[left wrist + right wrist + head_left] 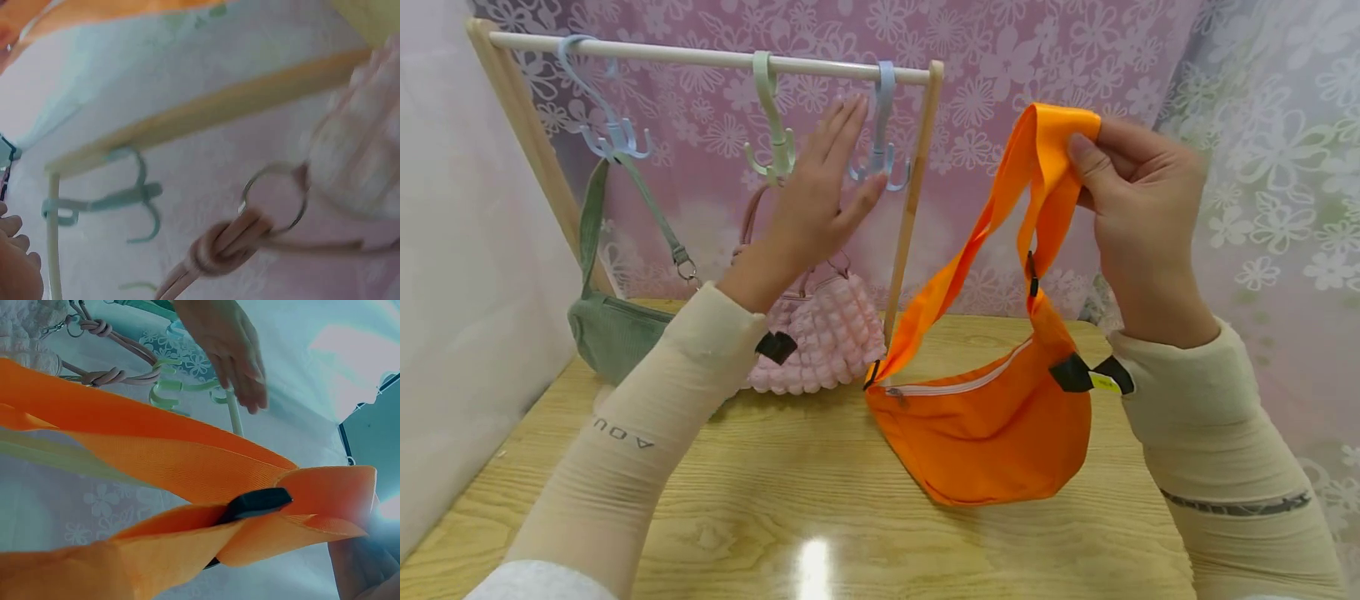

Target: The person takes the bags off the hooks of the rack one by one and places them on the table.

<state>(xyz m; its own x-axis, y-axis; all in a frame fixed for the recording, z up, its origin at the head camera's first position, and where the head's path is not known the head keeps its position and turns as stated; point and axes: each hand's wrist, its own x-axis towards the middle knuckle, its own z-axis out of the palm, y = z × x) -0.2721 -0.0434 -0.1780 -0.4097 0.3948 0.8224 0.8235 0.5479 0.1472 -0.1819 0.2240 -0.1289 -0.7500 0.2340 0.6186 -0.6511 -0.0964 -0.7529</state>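
An orange shoulder bag (992,442) hangs by its wide strap (1052,167) from my right hand (1142,208), which pinches the top of the loop between thumb and fingers. In the right wrist view the strap (187,456) crosses the picture with a black slider (256,503) on it. My left hand (820,183) is raised with fingers straight, in front of the rack between the green hook (767,108) and the right blue hook (883,117). A pink puffy handbag (820,333) hangs behind the left wrist, its knotted handle (219,250) close in the left wrist view.
The rack's white rail (700,55) spans wooden posts, the right post (913,192) standing between the pink and orange bags. A green corduroy bag (617,333) hangs from the left blue hook (613,125). Below is a wooden table (760,517); a floral curtain (985,67) hangs behind.
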